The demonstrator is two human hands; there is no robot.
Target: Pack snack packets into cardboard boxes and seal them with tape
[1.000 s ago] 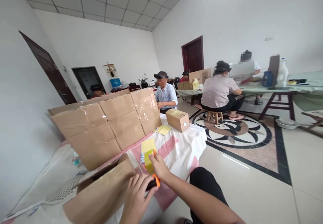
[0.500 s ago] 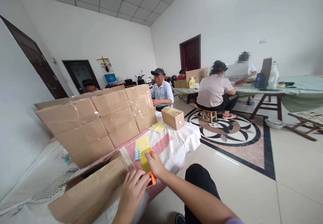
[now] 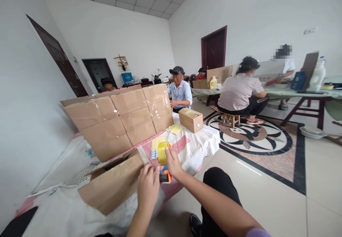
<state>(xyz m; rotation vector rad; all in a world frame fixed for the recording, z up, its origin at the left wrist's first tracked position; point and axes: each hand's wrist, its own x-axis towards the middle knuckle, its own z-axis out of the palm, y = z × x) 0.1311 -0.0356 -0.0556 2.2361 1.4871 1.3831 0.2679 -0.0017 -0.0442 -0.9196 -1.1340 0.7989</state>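
Note:
My right hand is wrapped round an orange tape dispenser carrying a roll of yellowish packing tape. Close against the dispenser's front end is my left hand, its fingers bent and together. Whether those fingers pinch the tape's end is too small to see. To the left of that hand, a cardboard box lies at a tilt on the cloth-covered table, its opening facing up and away. Beyond the tape roll lies a yellow sheet beside a blue-and-white label sheet.
Stacked cardboard boxes form a wall along the table's far left. A smaller carton stands near its far right corner, by another yellow sheet. One person sits beyond the stack; another sits on a stool at right.
The view has swung left, so the scene sits farther right. My left hand has moved slightly back from the dispenser's end; the right hand has turned the dispenser more upright.

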